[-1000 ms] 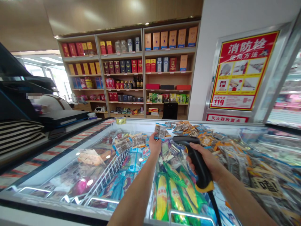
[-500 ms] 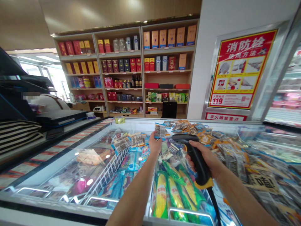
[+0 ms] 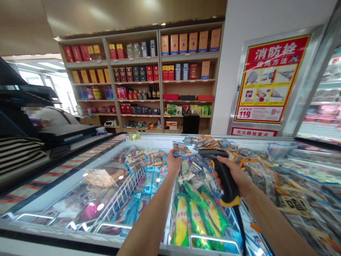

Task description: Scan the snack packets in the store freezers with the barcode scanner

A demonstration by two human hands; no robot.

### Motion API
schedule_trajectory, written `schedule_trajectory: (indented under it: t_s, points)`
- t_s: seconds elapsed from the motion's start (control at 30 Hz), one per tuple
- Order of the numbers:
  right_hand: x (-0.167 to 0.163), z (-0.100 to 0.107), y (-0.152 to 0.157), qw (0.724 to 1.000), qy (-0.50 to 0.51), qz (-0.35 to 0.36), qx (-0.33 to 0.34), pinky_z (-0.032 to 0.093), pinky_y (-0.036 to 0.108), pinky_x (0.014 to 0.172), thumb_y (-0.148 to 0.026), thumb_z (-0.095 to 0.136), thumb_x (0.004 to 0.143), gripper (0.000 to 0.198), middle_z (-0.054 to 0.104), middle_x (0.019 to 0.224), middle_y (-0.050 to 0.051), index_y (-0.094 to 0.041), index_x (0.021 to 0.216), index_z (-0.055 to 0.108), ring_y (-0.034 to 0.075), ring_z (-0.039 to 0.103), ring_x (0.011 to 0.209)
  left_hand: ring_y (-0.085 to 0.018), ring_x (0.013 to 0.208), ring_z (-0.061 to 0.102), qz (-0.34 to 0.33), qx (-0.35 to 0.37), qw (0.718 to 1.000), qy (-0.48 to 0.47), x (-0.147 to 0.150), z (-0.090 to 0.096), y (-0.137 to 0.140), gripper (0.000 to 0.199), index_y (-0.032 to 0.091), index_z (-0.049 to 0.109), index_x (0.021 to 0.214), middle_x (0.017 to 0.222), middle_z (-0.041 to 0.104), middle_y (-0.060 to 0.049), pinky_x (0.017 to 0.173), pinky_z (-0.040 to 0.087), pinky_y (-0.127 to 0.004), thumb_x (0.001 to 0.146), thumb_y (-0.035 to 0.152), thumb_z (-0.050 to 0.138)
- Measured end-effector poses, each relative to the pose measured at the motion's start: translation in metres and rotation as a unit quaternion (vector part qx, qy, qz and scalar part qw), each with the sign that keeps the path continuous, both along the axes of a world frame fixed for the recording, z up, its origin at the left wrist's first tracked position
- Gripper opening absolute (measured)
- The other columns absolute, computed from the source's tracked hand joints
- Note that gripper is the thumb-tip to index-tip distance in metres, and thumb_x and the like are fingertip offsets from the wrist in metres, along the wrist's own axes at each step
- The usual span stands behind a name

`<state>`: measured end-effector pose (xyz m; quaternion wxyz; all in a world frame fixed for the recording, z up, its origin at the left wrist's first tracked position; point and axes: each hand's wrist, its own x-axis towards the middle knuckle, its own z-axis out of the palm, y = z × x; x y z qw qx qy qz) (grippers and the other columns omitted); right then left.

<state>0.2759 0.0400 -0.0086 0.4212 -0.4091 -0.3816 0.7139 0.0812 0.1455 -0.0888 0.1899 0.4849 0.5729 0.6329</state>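
My left hand [image 3: 173, 161] is closed on the edge of a small snack packet [image 3: 182, 148], clear with blue trim, above the glass-topped freezer. In my right hand [image 3: 232, 174] is a black and yellow barcode scanner [image 3: 226, 177], its head pointing left toward the packet. The scanner's cable [image 3: 241, 227] hangs down toward me. Below both hands, green and yellow corn-shaped ice cream packs [image 3: 197, 220] lie in a white wire basket. More snack packets [image 3: 206, 142] are heaped behind the scanner and to its right.
The freezer's white rim [image 3: 112, 142] surrounds the baskets. Several snack packets [image 3: 137, 161] rest left of my left hand. Shelves of boxed goods [image 3: 138, 74] line the back wall, beside a red fire-hydrant poster [image 3: 271, 78]. A person [image 3: 57, 117] is at the far left behind dark equipment.
My left hand and the packet have shifted slightly left. The scanner head has moved a little right, widening the gap to the packet. The camera view has shifted slightly.
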Motion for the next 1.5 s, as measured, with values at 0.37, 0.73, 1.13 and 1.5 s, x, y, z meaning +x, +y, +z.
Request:
schedule_trajectory:
  t_s: [0.37, 0.73, 1.13, 1.5]
  points:
    - [0.002, -0.003, 0.005, 0.999, -0.018, -0.036, 0.009, 0.038, 0.020, 0.028, -0.037, 0.046, 0.073, 0.022, 0.053, 0.041, -0.001, -0.016, 0.066, 0.049, 0.010, 0.046, 0.031, -0.012, 0.058, 0.051, 0.083, -0.041, 0.982, 0.167, -0.067, 0.020, -0.036, 0.034, 0.017, 0.056, 0.088, 0.061, 0.055, 0.001, 0.061, 0.039, -0.023, 0.055, 0.010, 0.054]
    - [0.004, -0.006, 0.008, 0.999, -0.009, -0.041, 0.013, 0.038, 0.020, 0.029, -0.036, 0.046, 0.073, 0.020, 0.051, 0.041, -0.002, -0.016, 0.068, 0.049, 0.010, 0.046, 0.031, -0.026, 0.094, 0.048, 0.203, -0.152, 0.885, 0.391, -0.082, 0.034, -0.052, 0.038, 0.023, 0.052, 0.105, 0.103, 0.050, -0.010, 0.075, 0.037, -0.035, 0.069, 0.033, 0.048]
    - [0.014, -0.004, 0.014, 0.997, 0.009, -0.081, 0.012, 0.038, 0.020, 0.028, -0.038, 0.047, 0.072, 0.022, 0.051, 0.043, -0.002, -0.017, 0.067, 0.049, 0.010, 0.047, 0.032, -0.025, 0.117, 0.028, -0.040, -0.150, 0.853, 0.499, 0.024, 0.012, 0.029, 0.041, 0.024, 0.042, 0.114, 0.128, 0.034, -0.009, 0.094, 0.016, -0.047, 0.073, 0.024, 0.044]
    - [0.011, 0.001, 0.010, 0.996, 0.002, -0.092, -0.004, 0.038, 0.020, 0.027, -0.038, 0.047, 0.071, 0.021, 0.050, 0.041, -0.003, -0.017, 0.066, 0.049, 0.010, 0.047, 0.031, -0.021, 0.089, 0.053, 0.008, -0.183, 0.818, 0.545, 0.011, 0.018, 0.019, 0.028, 0.018, 0.052, 0.097, 0.089, 0.061, -0.009, 0.094, 0.009, -0.049, 0.077, 0.023, 0.034]
